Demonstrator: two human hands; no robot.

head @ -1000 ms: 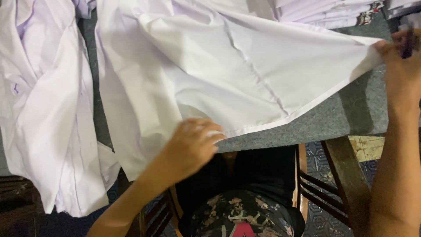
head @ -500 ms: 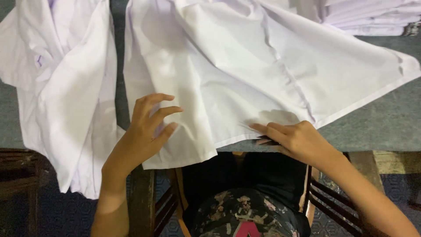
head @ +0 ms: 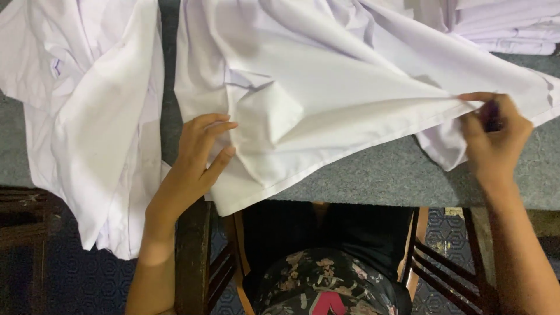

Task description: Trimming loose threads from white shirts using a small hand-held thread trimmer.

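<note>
Seated person at a grey table (head: 385, 175), 2 hands on 1 white garment (head: 326, 87). The right hand (head: 493, 137) pinched the garment's hem in a narrow grip, a small dark object half hidden in the fingers. The left hand (head: 198, 154) lay flat and open, fingertips on a fold at the garment's near-left corner, which overhung the table edge. Left of that hand, 1 second white garment (head: 87, 116) draped off the edge. Beyond the right hand lay a stack of folded white cloth (head: 507, 26); bare table showed between the 2 hands
</note>
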